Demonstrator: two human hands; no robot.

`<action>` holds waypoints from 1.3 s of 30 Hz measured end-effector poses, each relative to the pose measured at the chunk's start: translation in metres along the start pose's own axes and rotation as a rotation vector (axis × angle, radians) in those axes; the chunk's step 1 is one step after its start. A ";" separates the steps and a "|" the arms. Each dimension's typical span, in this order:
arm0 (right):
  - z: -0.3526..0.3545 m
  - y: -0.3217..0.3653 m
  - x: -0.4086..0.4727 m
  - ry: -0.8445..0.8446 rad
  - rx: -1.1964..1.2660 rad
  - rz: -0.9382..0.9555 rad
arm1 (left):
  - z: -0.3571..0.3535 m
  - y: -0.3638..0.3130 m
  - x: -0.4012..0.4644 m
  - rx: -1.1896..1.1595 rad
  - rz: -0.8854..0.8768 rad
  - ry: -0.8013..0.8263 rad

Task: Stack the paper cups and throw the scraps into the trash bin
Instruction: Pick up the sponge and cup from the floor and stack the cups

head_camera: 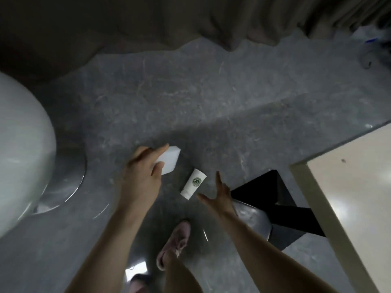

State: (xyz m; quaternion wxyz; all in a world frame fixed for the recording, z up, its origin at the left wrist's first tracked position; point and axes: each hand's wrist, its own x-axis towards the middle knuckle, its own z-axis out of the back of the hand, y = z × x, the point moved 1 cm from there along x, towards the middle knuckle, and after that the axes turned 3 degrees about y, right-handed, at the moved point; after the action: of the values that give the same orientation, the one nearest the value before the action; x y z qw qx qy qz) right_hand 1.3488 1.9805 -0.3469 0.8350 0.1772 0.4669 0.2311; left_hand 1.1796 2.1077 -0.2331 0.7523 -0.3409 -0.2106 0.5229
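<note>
A white paper cup (193, 183) with a green round logo lies on its side on the grey floor, between my two hands. My left hand (145, 173) grips another white paper cup (169, 160), held on its side to the upper left of the lying one. My right hand (219, 196) hovers just right of the lying cup with fingers spread, holding nothing and a small gap away from it. No trash bin or scraps are clearly visible.
A large white rounded object (21, 149) on a shiny metal base stands at the left. A pale table (347, 204) with a black base (281, 199) fills the right. My pink shoe (174, 242) is below the cup. Dark curtains (148, 22) hang at the back.
</note>
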 end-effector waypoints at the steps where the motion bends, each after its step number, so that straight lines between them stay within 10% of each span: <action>1: -0.002 0.003 0.016 0.013 0.002 -0.010 | -0.008 0.005 0.016 -0.011 -0.004 0.018; 22: -0.121 -0.098 0.328 -0.048 -0.118 -0.261 | -0.230 0.216 0.134 0.026 -0.111 0.370; 39: -0.184 -0.160 0.401 -0.252 -0.073 -0.355 | -0.274 0.298 0.118 0.018 -0.177 0.353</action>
State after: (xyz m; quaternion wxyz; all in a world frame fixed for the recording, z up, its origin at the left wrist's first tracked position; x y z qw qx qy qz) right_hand 1.4086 2.0835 -0.8007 0.9201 0.0894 0.3742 0.0731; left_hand 1.2160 2.2031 -0.6421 0.8235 -0.4007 -0.0999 0.3889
